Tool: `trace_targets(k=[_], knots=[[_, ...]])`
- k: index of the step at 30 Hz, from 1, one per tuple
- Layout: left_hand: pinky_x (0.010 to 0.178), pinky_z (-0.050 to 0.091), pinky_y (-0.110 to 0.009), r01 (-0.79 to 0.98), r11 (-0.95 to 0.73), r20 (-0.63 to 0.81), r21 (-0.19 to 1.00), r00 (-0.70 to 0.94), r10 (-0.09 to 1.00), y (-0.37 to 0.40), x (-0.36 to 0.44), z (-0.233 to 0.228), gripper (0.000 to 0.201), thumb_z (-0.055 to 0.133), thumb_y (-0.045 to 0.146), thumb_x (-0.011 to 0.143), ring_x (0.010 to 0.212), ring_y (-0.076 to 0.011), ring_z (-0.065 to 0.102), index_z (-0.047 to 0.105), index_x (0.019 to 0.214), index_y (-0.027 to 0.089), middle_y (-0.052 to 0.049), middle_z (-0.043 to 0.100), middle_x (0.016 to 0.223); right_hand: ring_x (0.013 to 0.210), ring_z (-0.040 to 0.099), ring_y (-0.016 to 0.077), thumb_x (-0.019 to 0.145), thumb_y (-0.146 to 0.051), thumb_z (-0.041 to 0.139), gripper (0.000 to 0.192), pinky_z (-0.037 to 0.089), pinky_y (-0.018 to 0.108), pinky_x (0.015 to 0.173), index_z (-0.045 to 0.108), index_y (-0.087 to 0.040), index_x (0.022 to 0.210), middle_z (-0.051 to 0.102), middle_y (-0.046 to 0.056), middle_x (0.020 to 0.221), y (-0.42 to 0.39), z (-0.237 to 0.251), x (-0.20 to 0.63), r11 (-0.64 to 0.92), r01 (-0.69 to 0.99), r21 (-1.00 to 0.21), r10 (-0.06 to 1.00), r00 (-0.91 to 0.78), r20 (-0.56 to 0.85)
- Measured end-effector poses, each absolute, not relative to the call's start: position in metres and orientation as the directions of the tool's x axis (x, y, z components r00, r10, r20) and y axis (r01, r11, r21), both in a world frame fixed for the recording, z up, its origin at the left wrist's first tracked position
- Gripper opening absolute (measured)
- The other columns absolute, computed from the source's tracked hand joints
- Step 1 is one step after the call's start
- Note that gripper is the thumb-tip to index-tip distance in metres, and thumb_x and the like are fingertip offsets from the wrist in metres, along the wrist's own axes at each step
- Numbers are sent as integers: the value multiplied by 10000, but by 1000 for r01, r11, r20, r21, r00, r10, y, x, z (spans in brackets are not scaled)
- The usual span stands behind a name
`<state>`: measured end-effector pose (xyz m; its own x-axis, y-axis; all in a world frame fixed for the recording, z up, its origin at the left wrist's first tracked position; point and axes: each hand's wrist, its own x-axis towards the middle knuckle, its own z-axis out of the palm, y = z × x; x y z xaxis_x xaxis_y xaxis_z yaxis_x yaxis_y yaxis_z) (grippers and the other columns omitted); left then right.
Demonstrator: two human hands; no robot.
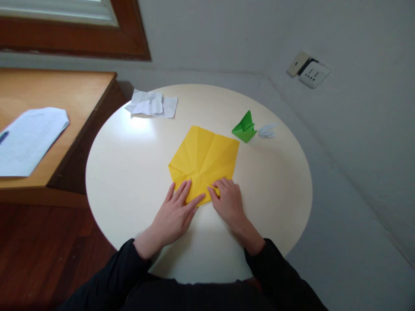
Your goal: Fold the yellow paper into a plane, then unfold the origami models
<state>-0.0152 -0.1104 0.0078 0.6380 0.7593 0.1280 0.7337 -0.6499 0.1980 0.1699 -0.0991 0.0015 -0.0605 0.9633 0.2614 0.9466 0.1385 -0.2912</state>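
A creased sheet of yellow paper [207, 155] lies on the round white table [123, 190], with fold lines fanning out from its lower middle. My left hand [177, 211] rests flat on the sheet's lower left edge, fingers spread. At the lower right edge, my right hand [228, 199] pinches a small folded-up part of the same paper between thumb and fingers. Beyond the sheet, to the right, sit a folded green paper piece [245, 128] and a small folded white paper piece [267, 131].
Crumpled white papers [151, 104] lie at the table's far left edge. On the left stands a wooden desk [87, 88] bearing a printed sheet [35, 138] and a pen [3, 137]. A wall with a socket [313, 74] borders the table on the right.
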Motion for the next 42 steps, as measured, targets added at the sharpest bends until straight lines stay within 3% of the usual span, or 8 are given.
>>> trace_targets(k=[12,25,42], knots=[[1072,220,-561,668,-721,110,186,715,691,-108,-21,10,459,388,349,926,1381,-316,199,363,1384,320,-131,280,1486,761,516,198,886,-262,465,180,289,323,672,554,-201,742,615,37,775,-100,1,170,135,950,-283,963,-59,262],[1085,192,-558,682,-704,120,200,696,708,-110,-19,9,426,409,364,918,1380,-319,202,437,1341,325,-106,251,1502,760,514,197,883,-270,477,170,290,322,675,562,-200,753,613,36,771,-99,0,171,138,951,-275,961,-61,271],[1084,177,-550,716,-681,123,154,670,733,-112,-15,5,473,385,415,919,1376,-322,213,362,1384,330,-113,281,1489,752,517,194,878,-285,495,172,276,318,659,564,-204,743,618,28,762,-98,3,170,160,949,-271,955,-79,287]])
